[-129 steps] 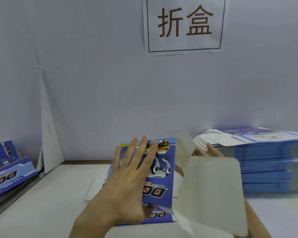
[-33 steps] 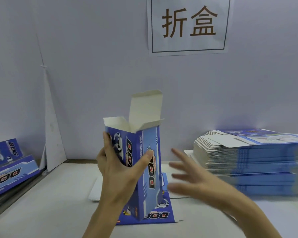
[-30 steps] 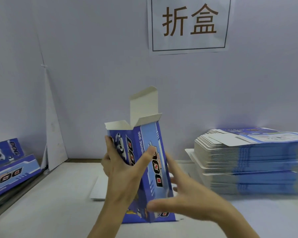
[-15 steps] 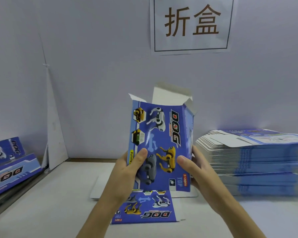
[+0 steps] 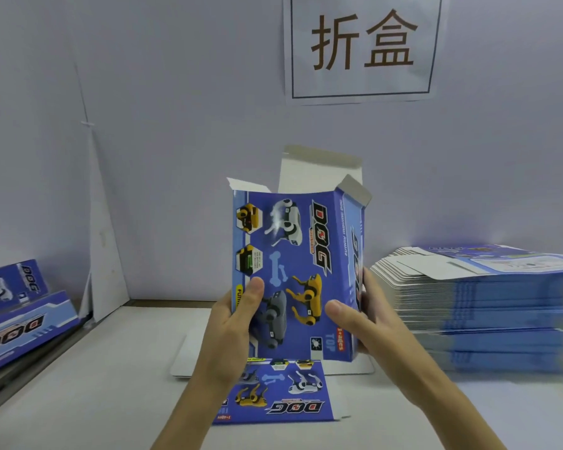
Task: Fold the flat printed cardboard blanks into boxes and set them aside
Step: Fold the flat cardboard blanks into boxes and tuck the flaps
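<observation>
Turned since a second ago, the box [image 5: 299,274] now shows me its broad printed face instead of its narrow side, and my right hand [image 5: 364,319] has come in to take its right-hand edge. It stands upright in mid-air at the centre of the frame, clear of the table [image 5: 95,384]. Its top is open: the tuck flap [image 5: 319,170] sticks up white at the back, and a small dust flap splays out at each corner. Whether the bottom is closed I cannot tell.

My left hand [image 5: 231,323] grips the lower left edge, thumb pressed on the front and fingers hidden behind. My right hand holds the lower right edge, thumb on the front and fingers curled round the narrow side panel. I hold it low and by both edges, I judge, to keep the tube square and leave the top free for closing.

At bottom centre one flat blank [image 5: 280,394] lies on the table, ready as the next piece. The stack of blanks [image 5: 488,293] sits at the right of the frame, on my right hand's side. Finished boxes [image 5: 17,306] lie at the left edge, probably where this one belongs.
</observation>
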A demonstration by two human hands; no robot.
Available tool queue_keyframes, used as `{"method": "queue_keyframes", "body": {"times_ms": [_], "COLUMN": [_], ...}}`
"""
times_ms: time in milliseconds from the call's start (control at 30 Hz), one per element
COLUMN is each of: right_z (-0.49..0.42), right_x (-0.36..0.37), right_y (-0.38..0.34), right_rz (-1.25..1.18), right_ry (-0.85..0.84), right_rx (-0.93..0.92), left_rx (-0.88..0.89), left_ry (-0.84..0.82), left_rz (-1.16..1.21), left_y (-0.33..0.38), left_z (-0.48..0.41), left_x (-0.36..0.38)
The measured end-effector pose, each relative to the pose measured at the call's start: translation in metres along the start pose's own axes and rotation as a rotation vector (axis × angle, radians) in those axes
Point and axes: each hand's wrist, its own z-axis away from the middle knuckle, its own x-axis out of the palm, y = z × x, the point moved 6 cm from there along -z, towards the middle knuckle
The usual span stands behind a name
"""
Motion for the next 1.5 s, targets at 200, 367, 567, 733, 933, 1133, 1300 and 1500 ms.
{"method": "queue_keyframes", "body": {"times_ms": [200, 367, 567, 733, 933, 1133, 1300, 1500], "right_z": [0.000, -0.004, -0.009, 0.000, -0.001, 0.005, 0.002, 0.002], "right_x": [0.000, 0.003, 0.004, 0.000, 0.006, 0.019, 0.024, 0.018], "right_y": [-0.001, 0.016, 0.058, 0.067, 0.065, 0.068, 0.083, 0.093], "right_rz": [-0.013, -0.055, 0.133, 0.123, 0.123, 0.306, 0.592, 0.725], "right_ry": [0.018, 0.000, 0.004, 0.086, 0.115, 0.040, -0.116, -0.148], "right_rx": [-0.021, 0.065, 0.377, 0.474, 0.407, 0.410, 0.413, 0.399], "left_rx": [-0.048, -0.317, -0.432, -0.192, 0.081, -0.034, -0.293, -0.326], "left_ry": [-0.171, -0.457, -0.223, 0.390, 0.591, -0.188, -0.746, -0.786], "left_rz": [0.003, -0.068, -0.145, 0.352, 0.209, -0.697, -1.156, -1.171], "left_y": [-0.002, -0.014, -0.004, 0.018, 0.027, -0.029, -0.117, -0.141], "left_z": [-0.006, -0.002, -0.008, -0.013, -0.013, -0.024, 0.006, 0.004], "left_x": [0.001, -0.019, -0.076, -0.168, -0.194, -0.072, -0.009, -0.013]}}
